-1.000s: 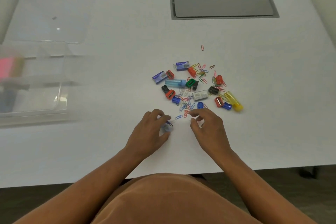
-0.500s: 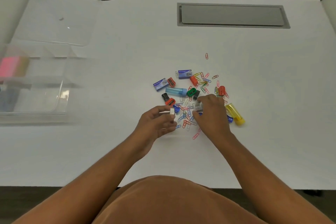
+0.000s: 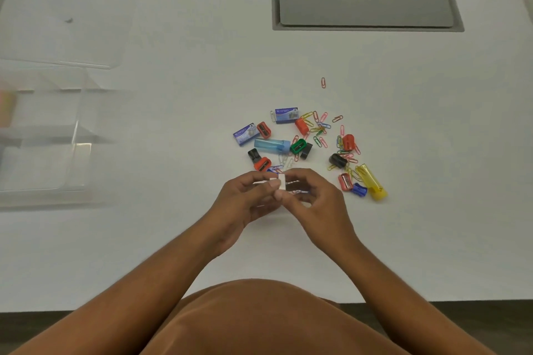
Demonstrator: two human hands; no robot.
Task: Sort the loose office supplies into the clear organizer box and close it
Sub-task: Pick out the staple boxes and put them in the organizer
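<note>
A heap of loose supplies lies mid-table: coloured paper clips [image 3: 320, 127], red, green, black and blue sharpeners, two blue staple boxes [image 3: 286, 115], a blue tube [image 3: 271, 145] and a yellow tube [image 3: 370, 181]. Just in front of the heap, my left hand [image 3: 245, 202] and my right hand [image 3: 313, 199] meet fingertip to fingertip. Between them sits a small white box [image 3: 280, 181], which both hands pinch, raised a little above the table. The clear organizer box [image 3: 43, 135] stands open at the far left, blurred, with something pink inside at the frame's edge.
The clear lid [image 3: 66, 20] lies flat at the back left behind the organizer. A grey cable hatch [image 3: 366, 8] is set into the white desk [image 3: 173, 239] at the back right. One red clip [image 3: 323, 82] lies apart behind the heap.
My right hand came back from the heap with a small white box and joined my left hand, which rose a little; both now pinch small white pieces together.
</note>
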